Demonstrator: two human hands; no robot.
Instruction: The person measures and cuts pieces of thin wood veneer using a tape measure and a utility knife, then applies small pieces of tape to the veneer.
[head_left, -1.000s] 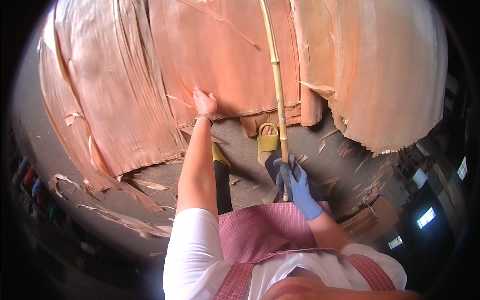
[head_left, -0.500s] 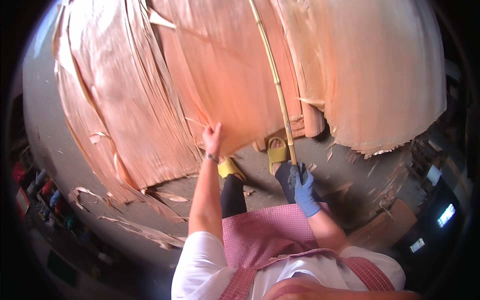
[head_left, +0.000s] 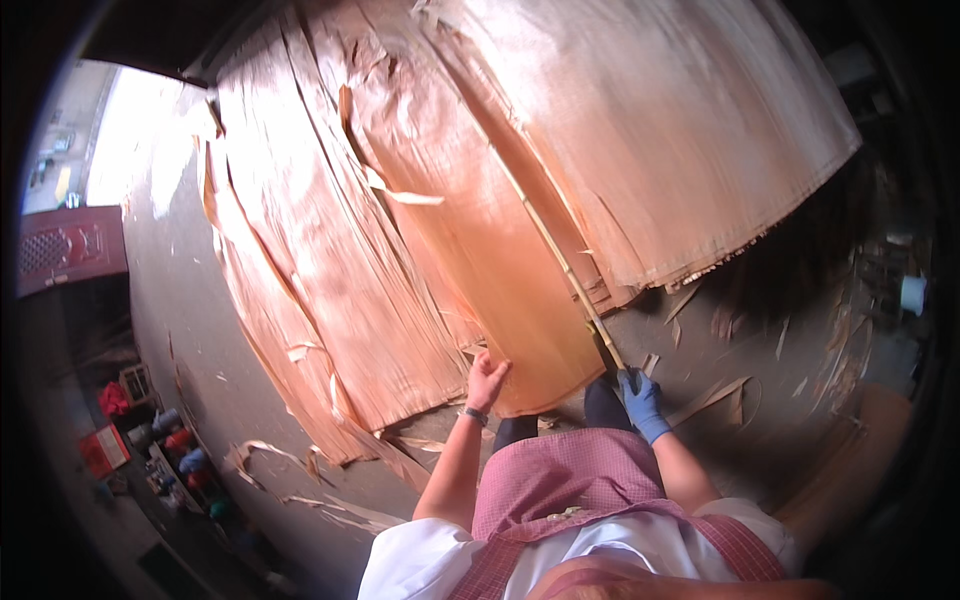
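While the left hand (head_left: 486,381) pinches the veneer sheet (head_left: 505,300) left of the bamboo pole (head_left: 553,245), the right hand's (head_left: 645,404) fingers clamp that pole. Gentle, level lifting should prevent splitting

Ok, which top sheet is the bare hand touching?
The middle sheet: the left hand pinches its left edge; no hand touches the left sheet or right sheet.
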